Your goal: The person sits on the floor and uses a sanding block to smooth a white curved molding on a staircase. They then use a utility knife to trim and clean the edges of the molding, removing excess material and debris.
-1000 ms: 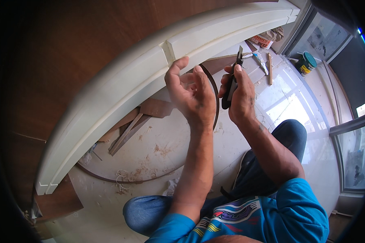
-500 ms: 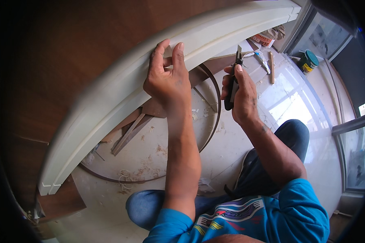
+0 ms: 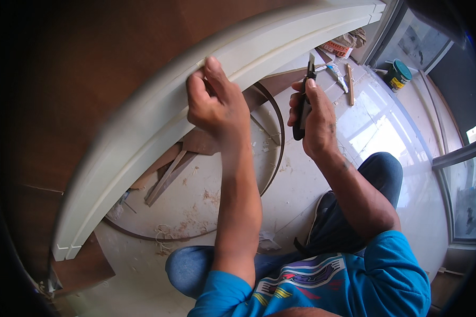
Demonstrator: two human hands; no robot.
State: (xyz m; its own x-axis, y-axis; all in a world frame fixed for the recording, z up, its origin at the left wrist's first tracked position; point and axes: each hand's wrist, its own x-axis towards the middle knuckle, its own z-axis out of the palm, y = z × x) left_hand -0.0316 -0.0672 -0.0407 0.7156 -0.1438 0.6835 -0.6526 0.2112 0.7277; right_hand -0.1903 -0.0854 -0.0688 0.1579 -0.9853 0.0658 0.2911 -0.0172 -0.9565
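In my right hand (image 3: 318, 117) is a black box cutter (image 3: 303, 108), held upright with its blade out at the top. Its blade tip stands clear of the long white door-frame moulding (image 3: 143, 122), which crosses in front of me from lower left to upper right. My left hand (image 3: 219, 100) is raised against the moulding's face, thumb and forefinger drawn together near a groove. Whatever lies between those fingertips, if anything, is too small to make out. Brown panelling (image 3: 106, 63) rises behind the moulding.
A thin dark edging strip (image 3: 281, 142) loops over the dusty tiled floor, around brown board offcuts (image 3: 166, 177). Off to the right lie a white tube (image 3: 337, 76), a wood stick (image 3: 350, 85) and a green tub (image 3: 398, 75). Shavings lie scattered below my hands.
My left thumb and forefinger, apart before, have come together, and the hand has turned slightly against the moulding. My right hand with the box cutter has barely moved.
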